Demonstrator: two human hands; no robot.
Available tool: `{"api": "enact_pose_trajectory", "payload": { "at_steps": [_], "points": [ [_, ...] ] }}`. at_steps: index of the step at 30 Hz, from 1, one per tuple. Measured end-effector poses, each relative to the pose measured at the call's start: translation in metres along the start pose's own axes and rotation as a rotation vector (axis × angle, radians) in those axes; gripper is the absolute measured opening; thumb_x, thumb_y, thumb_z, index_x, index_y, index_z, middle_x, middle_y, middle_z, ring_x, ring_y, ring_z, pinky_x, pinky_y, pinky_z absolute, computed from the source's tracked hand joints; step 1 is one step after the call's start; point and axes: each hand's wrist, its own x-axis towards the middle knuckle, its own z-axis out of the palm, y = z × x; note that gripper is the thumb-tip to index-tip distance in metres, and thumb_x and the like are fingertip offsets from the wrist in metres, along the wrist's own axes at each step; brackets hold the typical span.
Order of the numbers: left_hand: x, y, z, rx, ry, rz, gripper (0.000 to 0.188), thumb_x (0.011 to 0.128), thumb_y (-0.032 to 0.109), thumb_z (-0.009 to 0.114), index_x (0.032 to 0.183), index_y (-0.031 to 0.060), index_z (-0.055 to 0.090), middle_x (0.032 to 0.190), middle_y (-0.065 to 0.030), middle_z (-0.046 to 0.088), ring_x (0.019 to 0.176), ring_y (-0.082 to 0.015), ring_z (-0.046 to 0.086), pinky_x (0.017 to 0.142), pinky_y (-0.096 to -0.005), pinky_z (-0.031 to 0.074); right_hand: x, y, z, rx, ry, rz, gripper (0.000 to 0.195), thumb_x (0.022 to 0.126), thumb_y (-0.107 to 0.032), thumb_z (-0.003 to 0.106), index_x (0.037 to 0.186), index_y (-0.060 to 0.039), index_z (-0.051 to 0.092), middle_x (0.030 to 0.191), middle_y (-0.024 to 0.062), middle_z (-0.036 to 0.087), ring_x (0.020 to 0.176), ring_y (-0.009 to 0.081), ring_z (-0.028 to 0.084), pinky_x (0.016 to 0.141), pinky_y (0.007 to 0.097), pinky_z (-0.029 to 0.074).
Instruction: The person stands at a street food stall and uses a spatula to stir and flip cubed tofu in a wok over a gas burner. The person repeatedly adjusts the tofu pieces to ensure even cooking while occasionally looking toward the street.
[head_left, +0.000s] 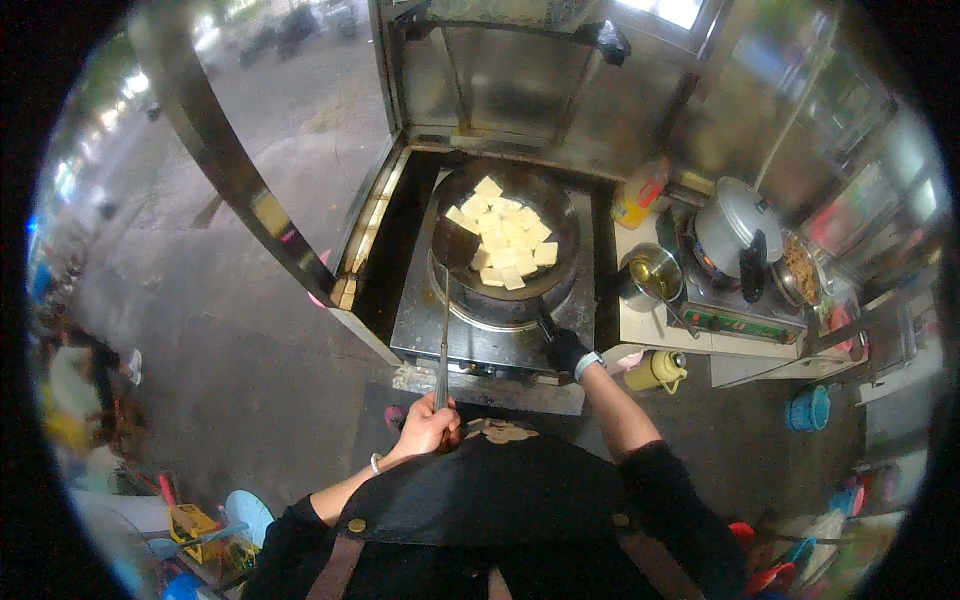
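My left hand (429, 429) is closed around the long handle of a metal cooking utensil (442, 352). Its far end reaches the left rim of a dark wok (456, 251), and its exact head shape is hard to make out. In a black glove, my right hand (564, 352) grips the wok's handle (546, 321) at the lower right. Pale yellow, square slices, likely tofu (495, 238), lie loosely overlapped inside the wok, mostly toward its middle and right. The wok rests over a round burner ring (502, 321) in a steel stove top (416, 322).
Right of the stove stand an oil bottle (634, 202), a steel pot (645, 296) with liquid and a ladle, and a lidded aluminium pot (735, 217) over a lit burner. Brown food fills a bowl (799, 270) beyond. Below are a yellow jug (656, 371) and blue basket (808, 409).
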Motion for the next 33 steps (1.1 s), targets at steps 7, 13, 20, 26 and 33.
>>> {"api": "enact_pose_trajectory", "payload": {
  "at_steps": [7, 13, 20, 26, 33],
  "points": [
    [0.004, -0.004, -0.002, 0.037, -0.003, -0.026, 0.012, 0.067, 0.001, 0.041, 0.079, 0.0016, 0.038, 0.051, -0.0047, 0.043, 0.041, -0.0122, 0.041, 0.037, -0.0227, 0.033, 0.019, 0.019, 0.036, 0.449, -0.099, 0.267, 0.023, 0.065, -0.015, 0.050, 0.082, -0.0013, 0.045, 0.061, 0.0114, 0.049, 0.051, 0.0213, 0.047, 0.044, 0.0323, 0.038],
    [0.006, 0.001, 0.002, 0.012, -0.009, -0.040, 0.012, 0.067, 0.000, 0.041, 0.079, 0.0021, 0.038, 0.052, -0.0048, 0.043, 0.041, -0.0122, 0.041, 0.036, -0.0225, 0.033, 0.029, 0.047, 0.040, 0.124, -0.047, 0.031, 0.020, 0.061, -0.012, 0.049, 0.076, 0.0009, 0.047, 0.054, 0.0109, 0.049, 0.047, 0.0200, 0.048, 0.042, 0.0318, 0.039],
    [0.001, 0.002, 0.001, 0.006, 0.002, -0.027, 0.012, 0.067, 0.000, 0.041, 0.079, 0.0019, 0.039, 0.052, -0.0046, 0.043, 0.041, -0.0120, 0.041, 0.037, -0.0228, 0.033, 0.006, -0.021, 0.003, 0.249, -0.203, 0.260, 0.018, 0.062, -0.011, 0.047, 0.075, 0.0011, 0.048, 0.055, 0.0123, 0.050, 0.048, 0.0204, 0.050, 0.042, 0.0320, 0.039],
    [0.004, 0.000, 0.000, 0.038, -0.005, -0.014, 0.012, 0.067, 0.000, 0.041, 0.079, 0.0019, 0.039, 0.052, -0.0039, 0.043, 0.041, -0.0113, 0.041, 0.038, -0.0221, 0.034, -0.001, -0.028, -0.005, 0.394, -0.209, 0.329, 0.027, 0.063, -0.018, 0.047, 0.081, 0.0020, 0.049, 0.069, 0.0199, 0.054, 0.065, 0.0305, 0.053, 0.057, 0.0348, 0.041],
    [0.000, 0.005, 0.005, 0.014, 0.003, -0.041, 0.011, 0.068, 0.000, 0.042, 0.078, 0.0026, 0.039, 0.053, -0.0036, 0.043, 0.042, -0.0102, 0.041, 0.038, -0.0211, 0.033, 0.004, -0.009, -0.008, 0.289, -0.253, 0.212, 0.032, 0.063, -0.023, 0.049, 0.084, 0.0018, 0.048, 0.075, 0.0209, 0.053, 0.070, 0.0297, 0.051, 0.061, 0.0343, 0.039]
  ]
}}
